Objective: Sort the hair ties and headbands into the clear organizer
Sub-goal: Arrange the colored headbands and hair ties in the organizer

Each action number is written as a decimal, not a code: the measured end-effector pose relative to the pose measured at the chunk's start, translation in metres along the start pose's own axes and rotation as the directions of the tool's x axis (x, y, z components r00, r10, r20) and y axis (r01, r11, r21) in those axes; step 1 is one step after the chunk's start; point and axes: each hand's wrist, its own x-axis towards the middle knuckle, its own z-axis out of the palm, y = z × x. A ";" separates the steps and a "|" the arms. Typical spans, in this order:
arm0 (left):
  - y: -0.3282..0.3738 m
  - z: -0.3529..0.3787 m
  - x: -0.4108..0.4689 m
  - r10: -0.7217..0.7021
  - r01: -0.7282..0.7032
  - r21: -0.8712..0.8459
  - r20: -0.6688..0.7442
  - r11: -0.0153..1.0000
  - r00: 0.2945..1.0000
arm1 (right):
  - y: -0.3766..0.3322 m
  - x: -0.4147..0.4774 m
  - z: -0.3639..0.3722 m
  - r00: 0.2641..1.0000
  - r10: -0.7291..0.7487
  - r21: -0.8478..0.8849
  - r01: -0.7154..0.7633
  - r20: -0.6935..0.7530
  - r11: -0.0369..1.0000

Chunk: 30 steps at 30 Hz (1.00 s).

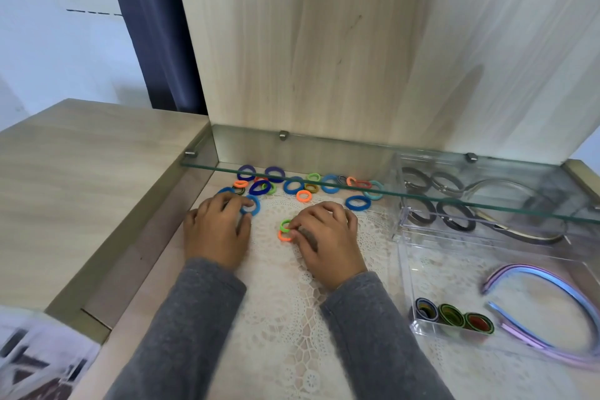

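The left hand point(217, 232) has its fingers bent down onto a thick blue fabric hair tie point(257, 205) and seems to be grabbing it. If the grip is loose, the stretchy ring could pop out and roll away. Just behind it lies a bunch of loose colourful hair ties point(293, 186), partly under the edge of a glass shelf point(393, 194). Reaching back there could bump the knuckles on the glass or push ties farther in, where they are hard to get. The right hand point(328, 237) is near the left one but not touching it. Its fingertips pinch a small green fabric hair tie point(281, 227), with a small orange fabric hair tie point(283, 238) touching just below. I cannot tell if both are held. Two colours picked up together may land in the same spot and get mixed. All this sits on a white lace mat point(279, 286) on the pale wooden tabletop point(162, 276). A dragging sleeve could pull the mat and scatter things. On the right stands the clear plastic organizer point(404, 269). It already holds black hair ties point(456, 214) at the back, a few rolled ties point(451, 315) in front and blue and purple headbands point(552, 282). A fast drop might miss the right box or nudge the light organizer.
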 end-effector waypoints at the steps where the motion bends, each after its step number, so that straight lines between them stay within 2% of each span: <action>1: 0.000 0.000 0.002 -0.006 0.006 0.004 -0.010 1.000 1.000 | 0.000 -0.001 0.000 1.000 -0.015 -0.007 0.015 -0.001 1.000; 6: 0.011 0.001 0.018 0.018 -0.023 -0.041 -0.110 0.999 0.994 | 0.001 -0.001 0.001 1.000 -0.021 -0.030 0.021 -0.020 0.999; 11: 0.014 0.008 0.030 -0.001 0.004 0.029 -0.104 1.000 0.995 | -0.001 -0.002 -0.001 0.999 -0.051 -0.034 0.051 0.000 0.998; 14: 0.012 0.012 0.029 0.020 -0.014 0.049 -0.113 0.999 0.993 | -0.001 0.000 -0.002 1.000 0.010 0.008 -0.010 0.002 1.000; 16: 0.011 0.012 0.029 0.020 -0.017 0.026 -0.124 1.000 0.992 | 0.001 0.004 -0.001 0.995 0.077 0.015 -0.076 -0.061 0.997; 19: 0.009 0.011 0.032 0.015 -0.013 0.016 -0.115 1.000 0.993 | 0.004 0.013 0.003 0.976 0.173 -0.085 -0.185 -0.132 0.979; 22: 0.010 0.011 0.032 0.031 -0.031 0.000 -0.105 1.000 0.994 | 0.007 0.023 0.010 0.968 0.237 -0.194 -0.250 -0.087 0.949; 25: 0.010 0.009 0.033 0.018 -0.017 0.017 -0.066 1.000 0.998 | 0.008 0.029 0.015 0.970 0.235 -0.283 -0.244 -0.064 0.928; 30: -0.004 0.002 0.036 -0.073 0.073 0.023 -0.012 0.997 0.997 | 0.010 0.031 0.019 0.971 0.226 -0.252 -0.238 -0.074 0.938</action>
